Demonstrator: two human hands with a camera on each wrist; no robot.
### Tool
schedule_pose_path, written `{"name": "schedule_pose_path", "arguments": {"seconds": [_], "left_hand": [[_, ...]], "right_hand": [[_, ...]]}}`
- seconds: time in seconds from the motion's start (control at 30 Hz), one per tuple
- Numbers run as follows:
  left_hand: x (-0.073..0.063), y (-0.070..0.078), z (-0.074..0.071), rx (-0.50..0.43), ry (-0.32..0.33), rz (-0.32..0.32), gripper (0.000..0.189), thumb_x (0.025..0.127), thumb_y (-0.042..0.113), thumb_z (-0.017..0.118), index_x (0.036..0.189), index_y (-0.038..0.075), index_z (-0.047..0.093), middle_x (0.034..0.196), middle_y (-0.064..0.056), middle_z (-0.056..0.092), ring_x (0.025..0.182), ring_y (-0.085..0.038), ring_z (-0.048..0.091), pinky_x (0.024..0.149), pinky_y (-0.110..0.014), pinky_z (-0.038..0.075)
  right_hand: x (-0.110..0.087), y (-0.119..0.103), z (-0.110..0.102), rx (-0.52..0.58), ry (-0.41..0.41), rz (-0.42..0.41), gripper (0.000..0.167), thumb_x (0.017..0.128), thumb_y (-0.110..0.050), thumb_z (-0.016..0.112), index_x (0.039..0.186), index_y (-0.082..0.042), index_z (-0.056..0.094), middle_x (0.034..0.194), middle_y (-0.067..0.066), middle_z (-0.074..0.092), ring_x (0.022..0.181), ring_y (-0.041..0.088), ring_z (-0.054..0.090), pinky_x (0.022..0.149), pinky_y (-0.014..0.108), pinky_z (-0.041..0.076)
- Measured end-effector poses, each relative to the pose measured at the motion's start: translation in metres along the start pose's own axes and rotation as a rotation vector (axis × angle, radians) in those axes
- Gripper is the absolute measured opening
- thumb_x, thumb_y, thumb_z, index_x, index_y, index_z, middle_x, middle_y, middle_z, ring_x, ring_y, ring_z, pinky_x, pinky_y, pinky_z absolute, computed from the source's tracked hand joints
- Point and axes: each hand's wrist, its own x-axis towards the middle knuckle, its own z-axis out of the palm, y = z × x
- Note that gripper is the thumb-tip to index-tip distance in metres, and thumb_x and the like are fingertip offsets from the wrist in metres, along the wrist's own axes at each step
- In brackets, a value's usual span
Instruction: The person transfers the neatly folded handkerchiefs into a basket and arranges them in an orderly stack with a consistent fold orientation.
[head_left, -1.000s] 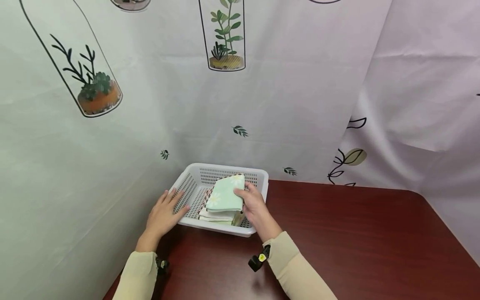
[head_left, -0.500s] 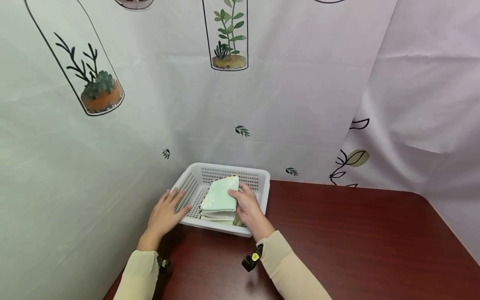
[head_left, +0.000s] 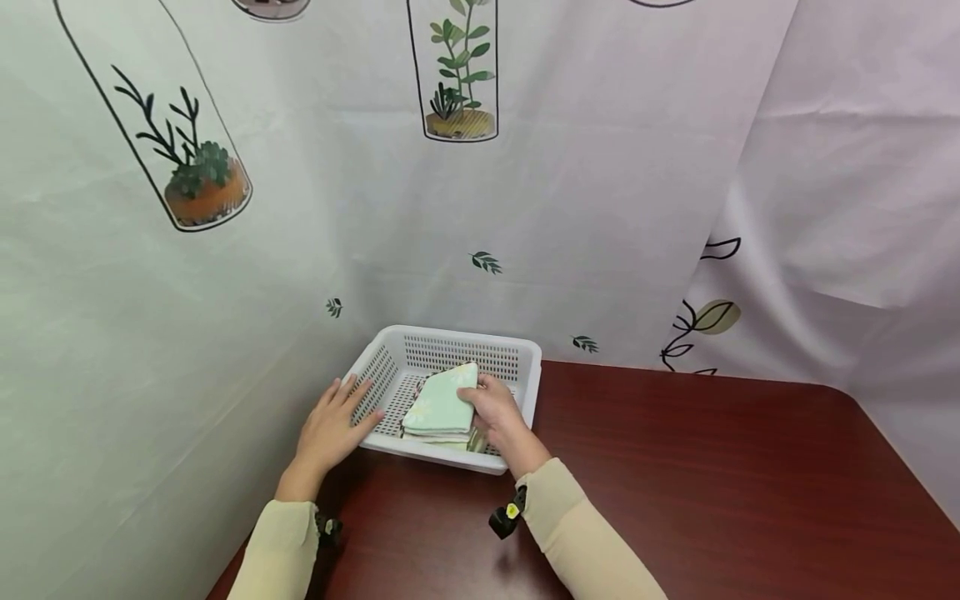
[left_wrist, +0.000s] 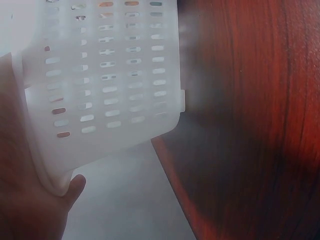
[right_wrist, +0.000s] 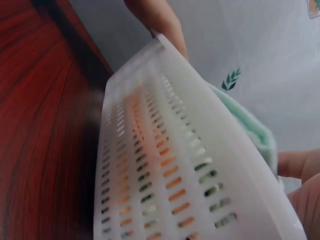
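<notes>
In the head view, my right hand [head_left: 501,414] pinches the right edge of a folded mint-green towel [head_left: 442,402] with pale flowers, thumb on top. The towel lies over other folded pale cloths [head_left: 437,439] in a white perforated plastic basket [head_left: 517,343]. My left hand [head_left: 327,429] rests with spread fingers on the basket's left rim and holds nothing else. The left wrist view shows the basket wall [left_wrist: 105,142] close up, with the thumb [left_wrist: 76,187] at its rim. From the right wrist, the towel [right_wrist: 250,127] shows above the rim.
The basket stands on a dark red wooden table [head_left: 697,467], near its back left corner. A white fabric backdrop [head_left: 585,208] with plant prints hangs right behind and to the left. Wrist cameras [head_left: 506,521] are strapped to both wrists.
My right hand has carried the mint-green towel a little left and lowered it onto the other cloths. My left hand has stayed on the basket rim.
</notes>
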Motion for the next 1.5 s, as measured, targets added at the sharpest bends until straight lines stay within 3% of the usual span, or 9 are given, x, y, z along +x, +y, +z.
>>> {"name": "schedule_pose_path", "arguments": {"seconds": [0.2, 0.63, 0.87, 1.0, 1.13, 1.33, 1.5], "left_hand": [[0.002, 0.0, 0.001, -0.004, 0.001, 0.006, 0.072, 0.098, 0.051, 0.058, 0.156, 0.011, 0.041, 0.163, -0.022, 0.03, 0.15, -0.047, 0.02, 0.113, -0.071, 0.026], [0.007, -0.004, -0.001, -0.017, -0.023, 0.023, 0.073, 0.099, 0.051, 0.058, 0.156, 0.01, 0.04, 0.163, -0.023, 0.03, 0.151, -0.048, 0.018, 0.113, -0.071, 0.024], [0.017, -0.004, -0.004, -0.078, -0.041, 0.052, 0.073, 0.1, 0.052, 0.055, 0.154, 0.005, 0.041, 0.16, -0.028, 0.031, 0.149, -0.052, 0.02, 0.114, -0.071, 0.022], [0.025, -0.001, -0.007, -0.065, -0.036, 0.064, 0.071, 0.1, 0.049, 0.055, 0.152, 0.002, 0.043, 0.158, -0.03, 0.033, 0.147, -0.054, 0.023, 0.116, -0.071, 0.018], [0.03, 0.014, -0.011, -0.034, -0.032, 0.084, 0.072, 0.101, 0.052, 0.053, 0.153, 0.003, 0.042, 0.159, -0.028, 0.032, 0.149, -0.051, 0.021, 0.118, -0.068, 0.012], [0.038, 0.051, -0.011, -0.059, -0.018, 0.179, 0.071, 0.103, 0.051, 0.05, 0.155, 0.004, 0.04, 0.161, -0.025, 0.032, 0.15, -0.048, 0.021, 0.119, -0.066, 0.016], [0.037, 0.081, -0.011, -0.043, -0.014, 0.213, 0.07, 0.102, 0.052, 0.049, 0.155, 0.007, 0.041, 0.161, -0.022, 0.034, 0.151, -0.046, 0.023, 0.122, -0.06, 0.018]], "right_hand": [[-0.008, -0.01, -0.011, -0.214, 0.037, 0.02, 0.042, 0.102, -0.017, 0.058, 0.139, 0.002, 0.056, 0.122, 0.019, 0.066, 0.099, 0.025, 0.071, 0.083, 0.038, 0.06], [-0.026, -0.043, -0.033, -0.158, 0.106, -0.106, 0.039, 0.099, -0.012, 0.06, 0.135, 0.001, 0.057, 0.124, 0.023, 0.064, 0.1, 0.028, 0.07, 0.083, 0.034, 0.06], [-0.031, -0.05, -0.056, -0.255, 0.144, -0.129, 0.034, 0.099, -0.015, 0.062, 0.13, -0.002, 0.065, 0.123, 0.018, 0.067, 0.103, 0.025, 0.069, 0.093, 0.04, 0.057], [-0.036, -0.052, -0.073, -0.315, 0.16, -0.156, 0.034, 0.099, -0.017, 0.063, 0.13, -0.003, 0.066, 0.128, 0.017, 0.066, 0.114, 0.033, 0.066, 0.101, 0.047, 0.052], [-0.041, -0.053, -0.091, -0.414, 0.183, -0.191, 0.036, 0.099, -0.021, 0.064, 0.132, -0.006, 0.066, 0.132, 0.014, 0.065, 0.122, 0.034, 0.061, 0.105, 0.052, 0.048], [-0.052, -0.055, -0.116, -0.555, 0.215, -0.22, 0.039, 0.1, -0.027, 0.062, 0.136, -0.012, 0.063, 0.143, 0.01, 0.059, 0.134, 0.032, 0.052, 0.108, 0.056, 0.043], [-0.059, -0.058, -0.129, -0.614, 0.209, -0.253, 0.041, 0.101, -0.028, 0.062, 0.139, -0.014, 0.061, 0.147, 0.01, 0.055, 0.136, 0.032, 0.05, 0.109, 0.054, 0.043]]}}
